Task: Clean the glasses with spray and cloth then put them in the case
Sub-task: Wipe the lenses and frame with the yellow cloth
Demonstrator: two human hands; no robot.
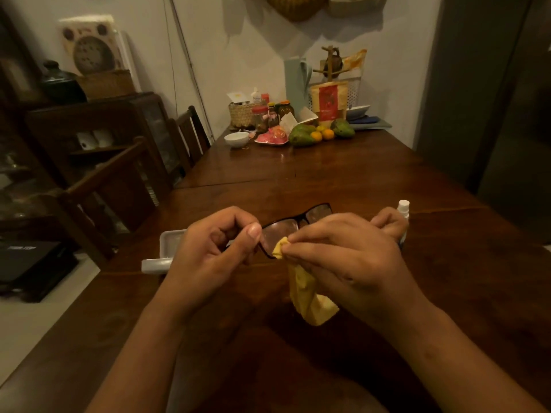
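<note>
Two things are held above the wooden surface [328,174]: the left grip [214,248] pinches the black glasses [280,234] by one end, and the right grip [343,257] pinches the yellow cloth [307,296] against a lens. The white case [167,251] lies left, with the spray bottle [404,207] behind the right grip.

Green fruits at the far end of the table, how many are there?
2. One green fruit lies left of the small oranges, the other to their right, in front of the red-labelled pouch. Others may be hidden behind them.
</note>
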